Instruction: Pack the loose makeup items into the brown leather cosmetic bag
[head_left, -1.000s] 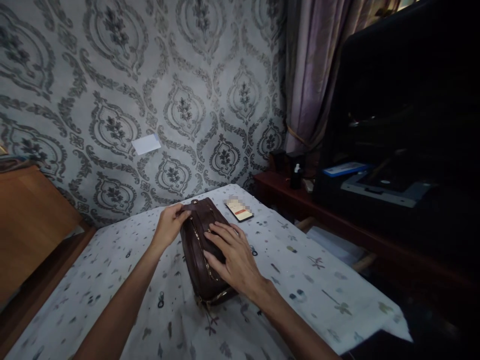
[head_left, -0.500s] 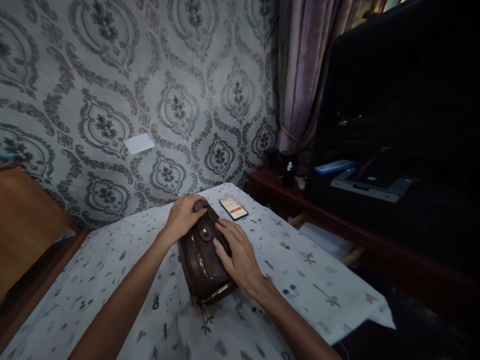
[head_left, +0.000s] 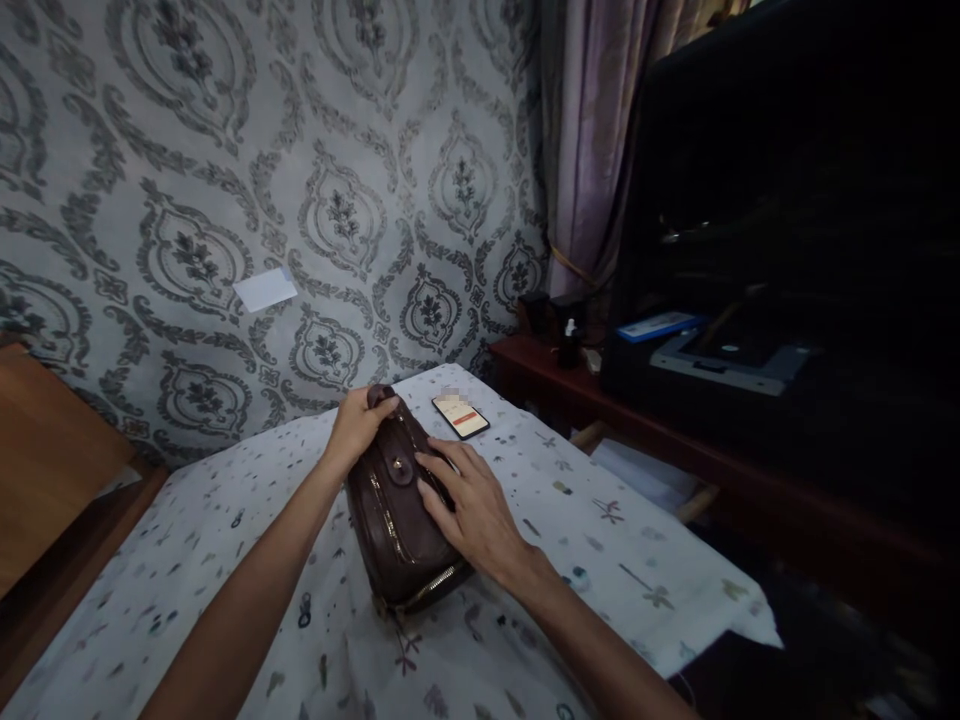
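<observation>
A dark brown leather bag (head_left: 401,530) with gold zippers and a small round stud lies on the patterned white cloth (head_left: 300,650). My left hand (head_left: 357,428) grips the bag's far end, its thumb over the top edge. Resting on the bag's right side is my right hand (head_left: 474,500), fingers spread apart. Beyond the bag, to the right, a phone (head_left: 460,417) lies with its screen lit.
A dark red shelf (head_left: 525,365) on the right bears a small dark bottle (head_left: 570,345). Beside it stands a large black screen (head_left: 787,230). A wooden panel (head_left: 52,460) is at the left, and a white card (head_left: 265,289) is on the wall.
The view has shifted slightly. My left thumb has moved over the bag's far edge, and the bag's far end is tilted a little further left.
</observation>
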